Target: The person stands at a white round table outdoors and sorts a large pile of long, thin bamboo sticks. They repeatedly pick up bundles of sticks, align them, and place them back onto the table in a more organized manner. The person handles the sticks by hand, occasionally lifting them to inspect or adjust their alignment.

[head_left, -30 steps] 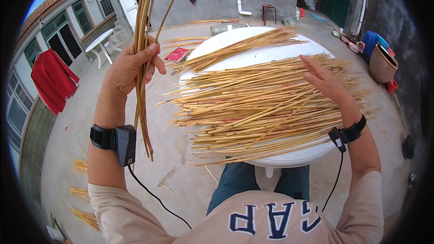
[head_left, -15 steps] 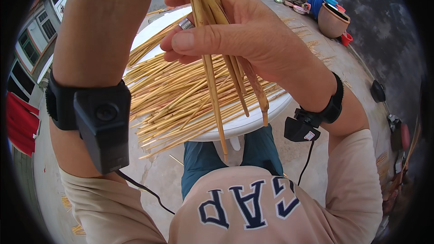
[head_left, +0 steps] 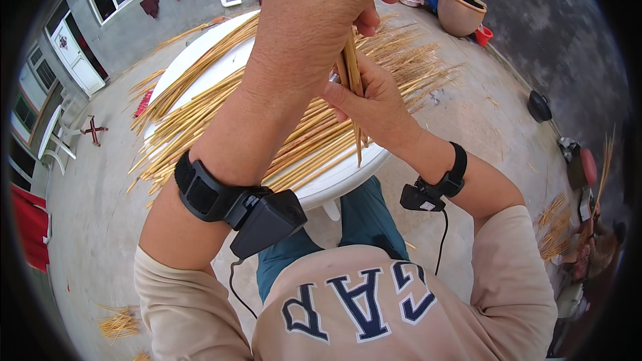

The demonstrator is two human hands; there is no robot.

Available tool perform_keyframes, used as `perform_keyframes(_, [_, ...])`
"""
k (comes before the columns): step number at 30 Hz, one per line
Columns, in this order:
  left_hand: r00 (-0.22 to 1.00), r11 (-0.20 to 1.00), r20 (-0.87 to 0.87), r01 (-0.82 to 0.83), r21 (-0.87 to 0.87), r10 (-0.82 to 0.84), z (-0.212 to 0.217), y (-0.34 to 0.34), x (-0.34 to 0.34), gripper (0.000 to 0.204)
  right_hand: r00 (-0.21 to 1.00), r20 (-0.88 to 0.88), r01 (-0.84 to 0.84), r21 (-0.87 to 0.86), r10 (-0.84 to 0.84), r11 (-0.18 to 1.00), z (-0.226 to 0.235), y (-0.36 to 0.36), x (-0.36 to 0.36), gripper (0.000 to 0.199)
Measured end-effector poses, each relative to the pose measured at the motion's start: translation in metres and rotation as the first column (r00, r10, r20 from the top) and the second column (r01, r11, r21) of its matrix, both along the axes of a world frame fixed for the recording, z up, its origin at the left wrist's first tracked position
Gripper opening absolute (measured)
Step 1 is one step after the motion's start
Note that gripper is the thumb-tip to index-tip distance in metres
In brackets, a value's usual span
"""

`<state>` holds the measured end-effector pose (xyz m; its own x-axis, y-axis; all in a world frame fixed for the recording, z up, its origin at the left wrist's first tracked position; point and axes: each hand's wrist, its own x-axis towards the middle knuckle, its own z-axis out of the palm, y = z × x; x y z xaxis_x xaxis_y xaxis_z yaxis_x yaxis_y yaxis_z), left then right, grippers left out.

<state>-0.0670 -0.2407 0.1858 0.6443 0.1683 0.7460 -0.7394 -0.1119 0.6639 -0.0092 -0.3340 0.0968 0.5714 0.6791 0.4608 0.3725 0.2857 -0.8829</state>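
A small bundle of dry, straw-coloured stalks (head_left: 352,67) stands nearly upright before me, its cut ends pointing down. Around its upper part is my left hand (head_left: 314,10), fingers closed and thumb lying across the stalks. Lower down, my right hand (head_left: 376,97) grips the same bundle near the cut ends; a metal band shows at its fingers. The bundle's top runs out of the picture. Beneath both hands, many loose stalks (head_left: 184,127) lie side by side on a round white table (head_left: 358,172), their feathery heads toward the right.
Black camera straps with cables circle both forearms. A large clay pot (head_left: 461,13) and a small red bucket (head_left: 483,35) stand at the far right by the dark wall. More stalks (head_left: 119,321) lie on the concrete floor. A white chair (head_left: 57,137) is at the left.
My left hand, mostly out of picture before, has come into view to the right, gripping the bundle. My right hand has moved lower and closed on it. The view has turned left.
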Motion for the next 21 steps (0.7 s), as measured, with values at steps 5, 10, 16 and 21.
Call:
perform_keyframes(5, [0.986, 0.999, -0.161, 0.049, -0.003, -0.049, -0.053, 0.000, 0.018, 0.036, 0.998, -0.031, 0.049, 0.018, -0.048, 0.999, -0.059, 0.001, 0.011, 0.026])
perform_keyframes(10, [0.966, 0.996, -0.243, 0.084, -0.016, -0.085, -0.062, 0.002, 0.022, 0.041, 0.995, -0.097, 0.006, -0.048, -0.011, 0.999, -0.059, -0.004, 0.013, 0.022])
perform_keyframes(16, [0.942, 0.960, -0.215, 0.225, -0.170, -0.259, -0.062, -0.002, 0.027, 0.039, 0.976, -0.203, -0.098, -0.082, 0.080, 0.992, -0.062, -0.006, 0.015, 0.016])
perform_keyframes(21, [0.867, 0.937, -0.362, 0.287, -0.197, -0.342, -0.090, 0.009, 0.027, 0.031, 0.969, -0.207, -0.183, -0.219, 0.137, 0.958, -0.079, -0.007, 0.022, 0.013])
